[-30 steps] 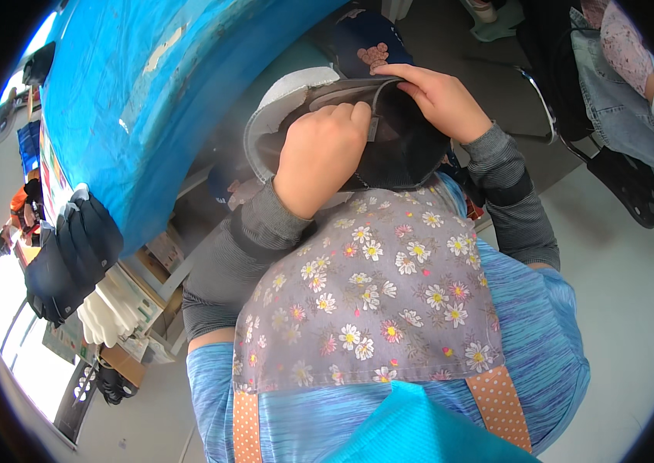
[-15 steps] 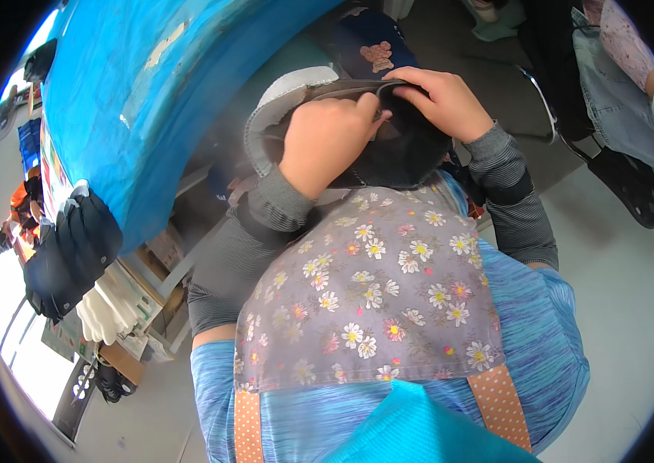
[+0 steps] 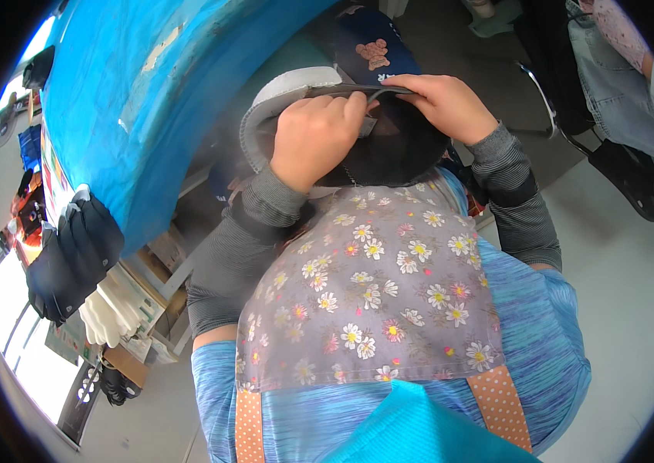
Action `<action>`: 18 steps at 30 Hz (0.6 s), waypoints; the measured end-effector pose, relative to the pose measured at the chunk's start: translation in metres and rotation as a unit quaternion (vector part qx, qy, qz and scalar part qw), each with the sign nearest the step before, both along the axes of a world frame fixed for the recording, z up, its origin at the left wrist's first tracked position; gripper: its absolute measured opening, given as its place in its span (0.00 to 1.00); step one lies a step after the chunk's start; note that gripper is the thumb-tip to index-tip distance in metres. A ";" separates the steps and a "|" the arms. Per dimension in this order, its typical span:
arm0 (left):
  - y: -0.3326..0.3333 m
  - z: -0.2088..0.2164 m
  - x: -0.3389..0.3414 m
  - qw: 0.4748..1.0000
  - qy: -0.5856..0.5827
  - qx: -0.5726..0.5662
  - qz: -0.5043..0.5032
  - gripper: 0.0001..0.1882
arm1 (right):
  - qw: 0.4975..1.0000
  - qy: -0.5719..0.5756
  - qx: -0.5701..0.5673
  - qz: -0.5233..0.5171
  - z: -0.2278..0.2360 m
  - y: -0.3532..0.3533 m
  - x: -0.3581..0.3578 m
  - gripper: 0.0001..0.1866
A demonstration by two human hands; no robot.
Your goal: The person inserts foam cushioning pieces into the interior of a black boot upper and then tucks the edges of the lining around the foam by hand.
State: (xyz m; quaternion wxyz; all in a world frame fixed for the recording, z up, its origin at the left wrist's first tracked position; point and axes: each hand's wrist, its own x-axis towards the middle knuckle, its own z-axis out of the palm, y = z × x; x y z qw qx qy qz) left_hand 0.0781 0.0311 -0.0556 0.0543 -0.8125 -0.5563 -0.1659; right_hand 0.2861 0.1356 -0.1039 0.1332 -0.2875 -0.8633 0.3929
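The left hand (image 3: 316, 139) and right hand (image 3: 449, 105) pinch a dark, upturned cap (image 3: 405, 157); uneven pulling could twist it out of shape.

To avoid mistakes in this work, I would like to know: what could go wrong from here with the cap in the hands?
The right hand seems to pinch the cap only at its edge, so that edge could slip free. The left hand hides part of the cap, so a fold there might go unnoticed. The blue cap with the bear is just beyond and might get bumped.
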 end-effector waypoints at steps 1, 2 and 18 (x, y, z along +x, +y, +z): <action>0.000 0.000 -0.001 1.000 -0.005 0.015 0.016 0.11 | 1.000 -0.013 0.020 0.013 0.000 0.001 0.000 0.14; 0.000 0.000 0.000 1.000 -0.006 0.015 0.015 0.11 | 1.000 -0.013 0.020 0.012 0.001 0.000 0.001 0.14; -0.003 -0.001 -0.007 0.986 -0.011 -0.099 -0.131 0.10 | 0.991 0.034 -0.133 -0.001 -0.006 0.006 0.000 0.16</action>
